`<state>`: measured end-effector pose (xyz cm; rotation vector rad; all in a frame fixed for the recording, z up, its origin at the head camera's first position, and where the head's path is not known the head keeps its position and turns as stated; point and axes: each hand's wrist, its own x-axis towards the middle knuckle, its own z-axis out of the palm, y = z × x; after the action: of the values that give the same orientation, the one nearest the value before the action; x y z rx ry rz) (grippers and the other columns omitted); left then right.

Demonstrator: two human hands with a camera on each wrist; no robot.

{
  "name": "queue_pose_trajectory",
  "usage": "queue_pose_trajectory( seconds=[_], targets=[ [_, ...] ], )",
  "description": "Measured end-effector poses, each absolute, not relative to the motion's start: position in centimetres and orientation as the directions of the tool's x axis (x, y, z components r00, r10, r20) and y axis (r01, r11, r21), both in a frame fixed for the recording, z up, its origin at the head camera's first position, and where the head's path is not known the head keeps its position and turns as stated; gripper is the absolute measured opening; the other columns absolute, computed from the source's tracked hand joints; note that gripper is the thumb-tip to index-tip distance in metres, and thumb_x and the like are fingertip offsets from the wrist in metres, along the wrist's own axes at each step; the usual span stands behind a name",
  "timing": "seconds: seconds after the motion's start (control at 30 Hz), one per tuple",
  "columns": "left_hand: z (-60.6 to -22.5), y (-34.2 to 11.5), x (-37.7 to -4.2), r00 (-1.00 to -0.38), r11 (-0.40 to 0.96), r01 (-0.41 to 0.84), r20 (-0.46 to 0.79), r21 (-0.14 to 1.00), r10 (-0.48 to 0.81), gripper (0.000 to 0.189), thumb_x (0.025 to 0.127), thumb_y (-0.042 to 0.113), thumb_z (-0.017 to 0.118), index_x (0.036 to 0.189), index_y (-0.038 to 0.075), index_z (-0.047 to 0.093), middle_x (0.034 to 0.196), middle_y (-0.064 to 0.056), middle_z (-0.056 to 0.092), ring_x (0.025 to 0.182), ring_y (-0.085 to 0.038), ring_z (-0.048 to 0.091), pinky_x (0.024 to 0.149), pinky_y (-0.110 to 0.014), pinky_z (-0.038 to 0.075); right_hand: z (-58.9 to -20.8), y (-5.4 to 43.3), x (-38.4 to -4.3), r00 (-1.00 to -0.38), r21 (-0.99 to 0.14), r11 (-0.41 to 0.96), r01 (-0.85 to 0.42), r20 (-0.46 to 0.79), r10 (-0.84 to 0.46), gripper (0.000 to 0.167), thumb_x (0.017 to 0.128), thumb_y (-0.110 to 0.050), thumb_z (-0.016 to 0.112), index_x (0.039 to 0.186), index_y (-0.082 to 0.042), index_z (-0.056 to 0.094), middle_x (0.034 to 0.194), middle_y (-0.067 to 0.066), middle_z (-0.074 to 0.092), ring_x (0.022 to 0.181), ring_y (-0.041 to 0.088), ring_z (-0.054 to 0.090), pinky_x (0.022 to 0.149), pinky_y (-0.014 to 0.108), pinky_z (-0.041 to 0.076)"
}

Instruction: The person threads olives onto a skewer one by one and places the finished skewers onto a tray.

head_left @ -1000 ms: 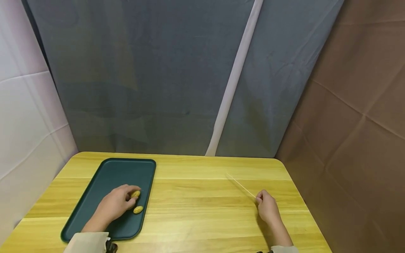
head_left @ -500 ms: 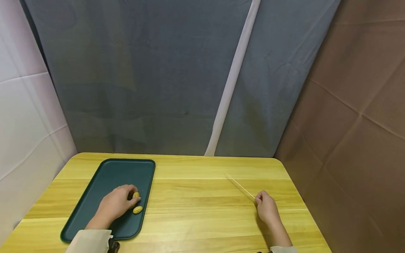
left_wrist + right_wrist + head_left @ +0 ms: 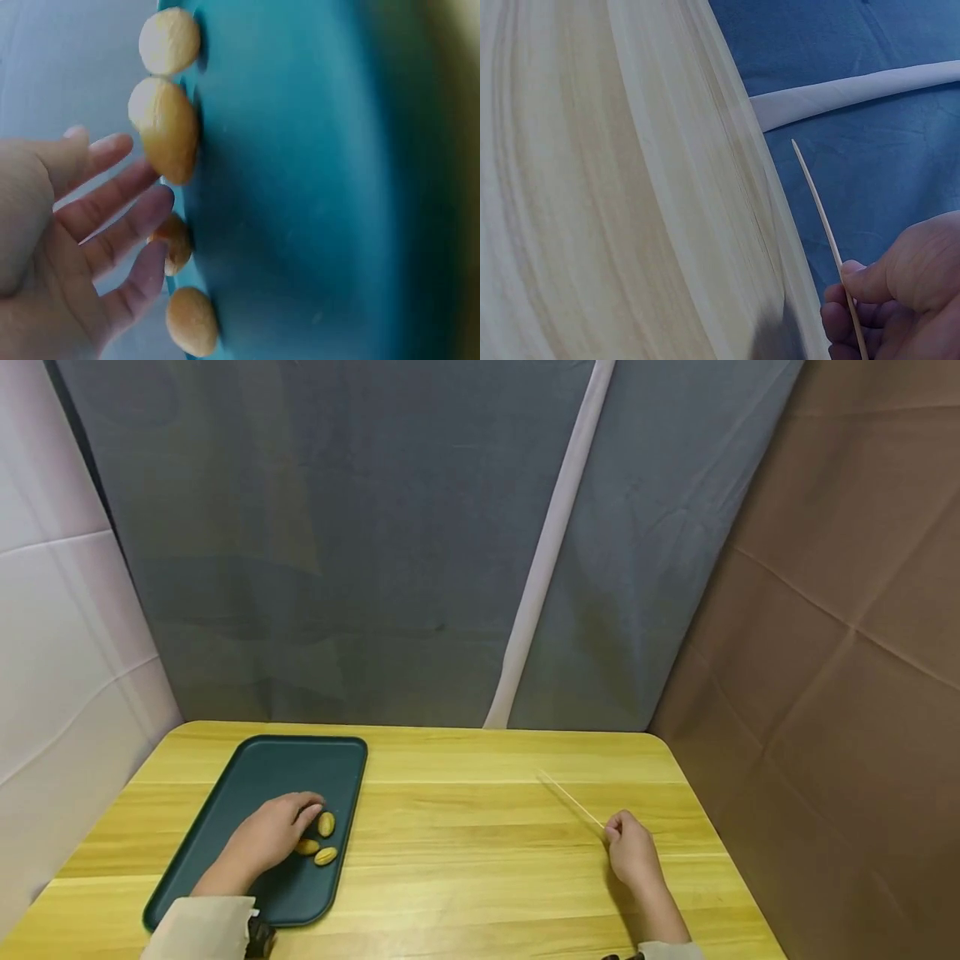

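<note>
My left hand (image 3: pixel 262 837) is over the dark green tray (image 3: pixel 300 760), its fingers loosely spread in the left wrist view. Small oval, yellow-brown, fruit-like pieces lie beside it: one upright (image 3: pixel 326 824), one near the tray's right rim (image 3: pixel 326 857), and one partly under the thumb (image 3: pixel 307 847). The left wrist view shows several, with the fingers (image 3: pixel 154 206) right at an oval piece (image 3: pixel 174 244) and just below another (image 3: pixel 169 131). Thumb and fingers of my right hand (image 3: pixel 633 852) pinch a thin wooden skewer (image 3: pixel 817 202), its pointed end slanting up and away.
The wooden table (image 3: pixel 465 860) extends between the tray and my right hand. A grey cloth (image 3: pixel 337 543) with a white strip (image 3: pixel 551 543) hangs behind it. White cloth (image 3: pixel 67 610) stands on the left, brown cloth (image 3: pixel 847 693) on the right.
My left hand has let go of the upper oval piece, which now lies turned upright, and shifted slightly left. A third piece now shows under the thumb. The right hand with the skewer stays nearly still.
</note>
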<state>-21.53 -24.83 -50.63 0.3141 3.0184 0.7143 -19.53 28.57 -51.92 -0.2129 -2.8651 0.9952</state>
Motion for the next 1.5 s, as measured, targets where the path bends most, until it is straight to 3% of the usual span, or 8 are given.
queue_pose_trajectory(
  seconds=[0.33, 0.5, 0.83, 1.13, 1.37, 1.5],
  targets=[
    [-50.4, -25.7, -22.8, -0.894, 0.804, 0.443, 0.13, 0.396, 0.429, 0.025, 0.091, 0.003, 0.072, 0.116, 0.005, 0.074, 0.11, -0.009, 0.071, 0.103, -0.035, 0.067, 0.088, -0.052, 0.054, -51.8, 28.6, -19.5, -0.984, -0.637, 0.763, 0.107, 0.045, 0.175, 0.007, 0.103, -0.002, 0.054, 0.098, -0.002, 0.057, 0.087, 0.01, 0.061, 0.079, 0.024, 0.056, 0.067, 0.037, 0.048],
    [-50.1, -25.9, -23.0, -0.87, 0.788, 0.485, 0.117, 0.38, 0.479, 0.029, 0.086, 0.0, 0.077, 0.114, 0.007, 0.077, 0.11, -0.007, 0.073, 0.104, -0.035, 0.068, 0.087, -0.051, 0.055, -51.8, 28.5, -19.6, -0.985, -0.639, 0.762, 0.103, 0.043, 0.169, 0.006, 0.103, -0.002, 0.054, 0.098, -0.002, 0.057, 0.086, 0.009, 0.06, 0.078, 0.023, 0.055, 0.066, 0.037, 0.047],
    [-49.7, -25.7, -22.7, -0.893, 0.817, 0.432, 0.056, 0.382, 0.446, 0.027, 0.086, 0.005, 0.078, 0.113, 0.008, 0.078, 0.104, -0.005, 0.073, 0.098, -0.032, 0.068, 0.085, -0.05, 0.056, -51.7, 29.1, -19.3, -0.981, -0.637, 0.765, 0.097, 0.066, 0.18, 0.003, 0.101, 0.003, 0.056, 0.101, 0.003, 0.059, 0.088, 0.008, 0.059, 0.079, 0.023, 0.055, 0.066, 0.034, 0.046],
    [-50.0, -25.5, -22.6, -0.9, 0.809, 0.393, 0.003, 0.437, 0.436, 0.03, 0.084, 0.02, 0.081, 0.111, 0.007, 0.078, 0.102, -0.002, 0.071, 0.095, -0.027, 0.067, 0.083, -0.047, 0.056, -51.8, 29.0, -19.3, -0.972, -0.647, 0.757, 0.094, 0.104, 0.21, 0.003, 0.098, 0.002, 0.062, 0.096, 0.0, 0.061, 0.085, 0.007, 0.059, 0.078, 0.022, 0.056, 0.068, 0.036, 0.047],
    [-50.2, -25.1, -22.7, -0.917, 0.816, 0.344, -0.02, 0.464, 0.398, 0.018, 0.086, 0.018, 0.081, 0.102, 0.011, 0.078, 0.087, 0.006, 0.067, 0.075, -0.009, 0.057, 0.069, -0.034, 0.052, -51.8, 29.0, -19.2, -0.974, -0.652, 0.753, 0.086, 0.105, 0.203, 0.003, 0.099, 0.002, 0.06, 0.101, 0.003, 0.06, 0.087, 0.008, 0.06, 0.08, 0.023, 0.056, 0.068, 0.037, 0.048],
    [-50.2, -25.0, -22.6, -0.931, 0.816, 0.289, -0.051, 0.5, 0.361, 0.012, 0.088, 0.015, 0.079, 0.1, 0.012, 0.077, 0.081, 0.007, 0.063, 0.067, -0.009, 0.054, 0.064, -0.032, 0.049, -52.0, 28.9, -19.2, -0.973, -0.657, 0.749, 0.082, 0.109, 0.201, 0.005, 0.098, 0.004, 0.059, 0.101, 0.002, 0.062, 0.088, 0.008, 0.061, 0.081, 0.023, 0.057, 0.069, 0.037, 0.048]
  ],
)
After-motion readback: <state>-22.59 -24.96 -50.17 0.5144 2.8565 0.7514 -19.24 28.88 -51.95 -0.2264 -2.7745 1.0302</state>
